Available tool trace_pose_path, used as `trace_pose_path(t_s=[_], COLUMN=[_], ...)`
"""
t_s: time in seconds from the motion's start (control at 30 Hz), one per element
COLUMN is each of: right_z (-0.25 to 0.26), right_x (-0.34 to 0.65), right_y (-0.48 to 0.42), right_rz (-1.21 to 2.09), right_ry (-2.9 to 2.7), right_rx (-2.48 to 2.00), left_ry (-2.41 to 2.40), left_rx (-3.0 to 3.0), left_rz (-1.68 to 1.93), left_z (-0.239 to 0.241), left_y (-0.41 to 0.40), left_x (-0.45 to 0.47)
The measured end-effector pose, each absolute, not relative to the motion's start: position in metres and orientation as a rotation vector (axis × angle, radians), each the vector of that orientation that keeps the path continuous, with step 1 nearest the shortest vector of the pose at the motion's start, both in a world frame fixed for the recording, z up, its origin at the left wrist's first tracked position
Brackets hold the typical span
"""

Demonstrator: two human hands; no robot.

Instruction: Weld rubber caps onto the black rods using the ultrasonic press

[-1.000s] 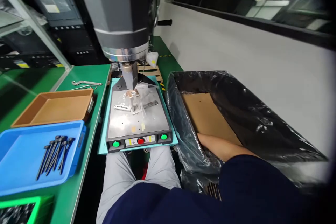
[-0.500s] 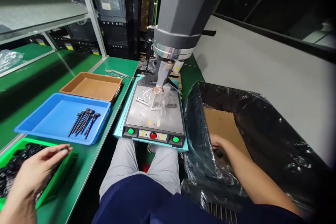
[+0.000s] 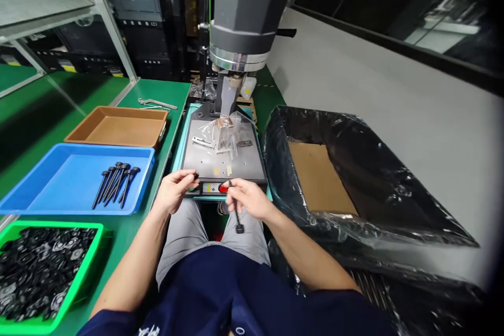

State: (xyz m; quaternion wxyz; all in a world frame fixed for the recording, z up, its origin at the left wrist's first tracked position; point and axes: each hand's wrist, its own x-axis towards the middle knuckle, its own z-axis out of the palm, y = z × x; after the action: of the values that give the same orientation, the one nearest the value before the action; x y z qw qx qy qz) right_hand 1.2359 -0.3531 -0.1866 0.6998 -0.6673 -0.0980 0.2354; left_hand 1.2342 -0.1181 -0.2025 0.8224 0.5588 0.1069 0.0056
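A pale wall [image 3: 334, 68] runs along the right side of the room, dark glazing above it, and the green surface [image 3: 157, 89] stretches along the left, a metal rack [image 3: 110, 26] rising from it and dark storage crates stacked beyond. Between them stands a grey press [image 3: 244, 5], its metal plate bearing clear plastic film.

Right of the plate, the plastic-lined box [image 3: 378, 168] shows its cardboard bare, where the right hand was reaching half a second ago. On the surface, the blue tray [image 3: 51, 184] and, just beyond it, the brown tray [image 3: 118, 131] have their ends near the right edge. Nearer, by the same edge, the green bin [image 3: 88, 268] lies uncovered; the left hand has left it, and its heap of black parts [image 3: 43, 268] is in full view.

Both hands are now close together, a little apart, at the plate's front edge. The left hand [image 3: 178, 190] and right hand [image 3: 248, 197] each have their fingers pinched closed. A wrench [image 3: 157, 103] rests near the surface's far right corner. From the right fingers hangs a black rod [image 3: 237, 214], head downward over the lap; similar rods [image 3: 116, 184] lie bunched at the blue tray's right end. The left fingertips grip a small dark piece [image 3: 196, 175], mostly hidden.
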Motion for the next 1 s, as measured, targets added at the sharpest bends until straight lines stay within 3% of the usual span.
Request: trace_pose_path(t_s=[0.1, 0.27, 0.37, 0.63, 1.0], right_z=[-0.199, -0.202, -0.205, -0.226, -0.25], right_x=[1.231, 1.231, 1.227, 1.219, 1.222], right_y=[-0.328, -0.329, -0.327, -0.314, -0.342], right_rz=[0.376, -0.186, -0.289, -0.255, 0.179], right_ry=[-0.266, -0.17, -0.148, -0.086, -0.262], right_rx=[-1.358, -1.171, -1.136, -1.102, -1.766], left_ry=[0.211, 0.257, 0.292, 0.324, 0.262], left_rx=[1.089, 1.005, 0.94, 0.78, 1.062], left_rz=[-0.094, -0.093, -0.064, -0.026, 0.105], left_z=[-0.203, -0.211, -0.214, -0.217, -0.227], left_y=[-0.129, -0.13, -0.136, -0.152, -0.152], left_x=[1.237, 1.233, 1.232, 1.236, 1.235])
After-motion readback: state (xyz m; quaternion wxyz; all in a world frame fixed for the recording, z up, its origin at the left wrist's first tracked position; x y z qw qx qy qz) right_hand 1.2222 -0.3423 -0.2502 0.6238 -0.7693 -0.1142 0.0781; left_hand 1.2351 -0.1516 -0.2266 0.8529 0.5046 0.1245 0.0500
